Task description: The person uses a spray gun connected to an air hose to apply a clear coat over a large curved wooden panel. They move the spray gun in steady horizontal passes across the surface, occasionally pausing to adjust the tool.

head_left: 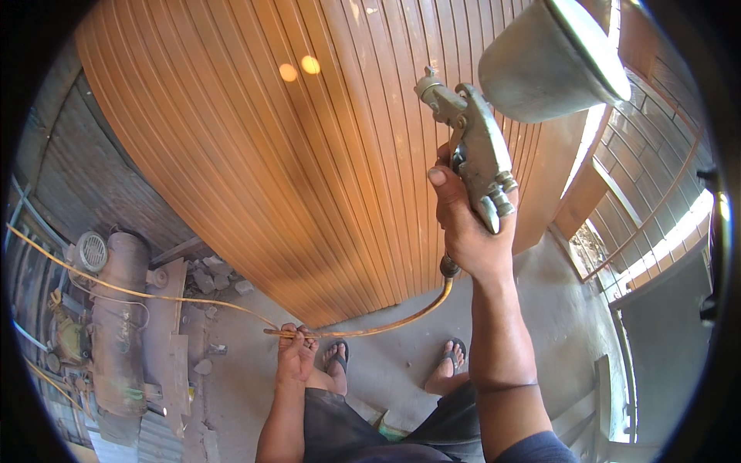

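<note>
My right hand [478,231] is wrapped round the handle of a metal spray gun [482,143], raised at the right with its nozzle toward the upper left. A large grey metal cup [540,69] is at the gun's far right side. From below the grip a yellow air hose [417,315] curves down and left to my left hand [296,355], whose fingers are closed round it. In front stands a large brown panelled surface [255,154] with narrow parallel grooves, glossy on its left part. A gap separates the nozzle from the panel.
At the left stands a dusty air compressor [123,316] with a cylindrical tank; the hose runs toward it. Broken rubble [216,274] lies by the panel's lower left edge. A metal grille [648,177] is at the right. My sandalled feet [337,359] stand on the concrete floor [540,309].
</note>
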`<state>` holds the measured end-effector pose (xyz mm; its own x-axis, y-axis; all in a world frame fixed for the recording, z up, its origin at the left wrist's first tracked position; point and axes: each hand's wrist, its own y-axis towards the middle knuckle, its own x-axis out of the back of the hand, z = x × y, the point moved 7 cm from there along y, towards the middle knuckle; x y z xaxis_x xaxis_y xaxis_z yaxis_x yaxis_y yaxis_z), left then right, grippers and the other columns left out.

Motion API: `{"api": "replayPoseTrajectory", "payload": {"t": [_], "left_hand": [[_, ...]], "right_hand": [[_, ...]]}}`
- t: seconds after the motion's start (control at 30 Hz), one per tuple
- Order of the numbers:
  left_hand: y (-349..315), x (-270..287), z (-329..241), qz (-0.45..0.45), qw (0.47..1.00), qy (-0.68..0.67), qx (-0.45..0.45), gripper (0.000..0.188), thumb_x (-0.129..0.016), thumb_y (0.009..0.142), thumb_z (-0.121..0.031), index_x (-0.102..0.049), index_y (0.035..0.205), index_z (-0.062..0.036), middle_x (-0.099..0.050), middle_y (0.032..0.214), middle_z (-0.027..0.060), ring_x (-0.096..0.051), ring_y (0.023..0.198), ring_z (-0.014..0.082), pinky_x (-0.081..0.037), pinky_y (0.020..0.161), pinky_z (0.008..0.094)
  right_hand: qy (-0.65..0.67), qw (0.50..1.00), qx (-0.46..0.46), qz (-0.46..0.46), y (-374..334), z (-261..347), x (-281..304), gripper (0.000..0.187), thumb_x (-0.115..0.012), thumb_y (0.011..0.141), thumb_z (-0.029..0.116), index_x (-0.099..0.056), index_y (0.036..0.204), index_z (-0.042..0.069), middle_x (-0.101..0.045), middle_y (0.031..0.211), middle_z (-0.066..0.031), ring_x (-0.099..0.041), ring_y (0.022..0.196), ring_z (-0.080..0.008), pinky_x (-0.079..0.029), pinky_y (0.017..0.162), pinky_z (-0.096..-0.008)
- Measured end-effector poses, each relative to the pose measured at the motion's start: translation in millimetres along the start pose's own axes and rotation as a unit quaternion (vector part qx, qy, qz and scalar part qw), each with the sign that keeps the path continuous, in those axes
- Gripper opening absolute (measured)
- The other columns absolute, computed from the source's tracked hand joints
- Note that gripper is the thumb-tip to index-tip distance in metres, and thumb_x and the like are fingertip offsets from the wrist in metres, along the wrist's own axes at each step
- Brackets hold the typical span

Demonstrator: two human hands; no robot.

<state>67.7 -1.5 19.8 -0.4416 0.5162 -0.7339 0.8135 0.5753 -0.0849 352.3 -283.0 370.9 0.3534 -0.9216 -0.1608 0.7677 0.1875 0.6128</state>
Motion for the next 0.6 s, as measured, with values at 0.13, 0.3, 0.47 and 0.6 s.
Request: {"api": "replayPoseTrajectory", "payload": {"t": [0.13,0.3,0.47,0.6], "left_hand": [[2.0,-0.5,5.2,-0.002,1.0,0.016,0.012,0.022,-0.072,0.104,-0.007,-0.061,0.117,-0.0204,-0.066,0.11,0.0031,-0.067,0.089,0.017,-0.057,0.079,0.0365],[-3.3,2.7,3.9,-0.008,1.0,0.023,0.017,0.022,-0.073,0.103,-0.006,-0.061,0.114,-0.0203,-0.067,0.108,0.0036,-0.068,0.091,0.0169,-0.057,0.082,0.0362],[-4.8,6.9,3.2,-0.017,0.999,0.029,0.019,0.021,-0.072,0.103,-0.005,-0.061,0.113,-0.0197,-0.068,0.109,0.0042,-0.068,0.093,0.0173,-0.056,0.086,0.0368],[-4.3,7.0,5.0,-0.005,0.999,0.033,0.023,0.019,-0.072,0.103,-0.005,-0.062,0.112,-0.0186,-0.069,0.108,0.0043,-0.068,0.095,0.0177,-0.055,0.088,0.0373]], "right_hand": [[-0.028,0.999,-0.041,0.016,2.8,-19.8,-1.1,0.025,-0.081,0.099,0.012,-0.068,0.116,-0.001,-0.071,0.092,-0.0085,-0.066,0.081,-0.016,-0.055,0.078,-0.0323],[-0.044,0.997,-0.061,0.03,-3.0,-43.5,-3.6,0.024,-0.081,0.099,0.011,-0.068,0.116,-0.001,-0.072,0.09,-0.0098,-0.067,0.079,-0.0155,-0.056,0.076,-0.0329],[-0.079,0.993,-0.081,0.037,-12.1,-56.0,-2.3,0.023,-0.08,0.1,0.013,-0.067,0.113,-0.001,-0.071,0.086,-0.0108,-0.066,0.077,-0.0158,-0.055,0.074,-0.0332],[-0.12,0.987,-0.09,0.066,-17.5,-58.4,-9.0,0.022,-0.081,0.1,0.014,-0.066,0.109,0.0,-0.069,0.083,-0.0119,-0.063,0.072,-0.0165,-0.053,0.069,-0.0343]]}}
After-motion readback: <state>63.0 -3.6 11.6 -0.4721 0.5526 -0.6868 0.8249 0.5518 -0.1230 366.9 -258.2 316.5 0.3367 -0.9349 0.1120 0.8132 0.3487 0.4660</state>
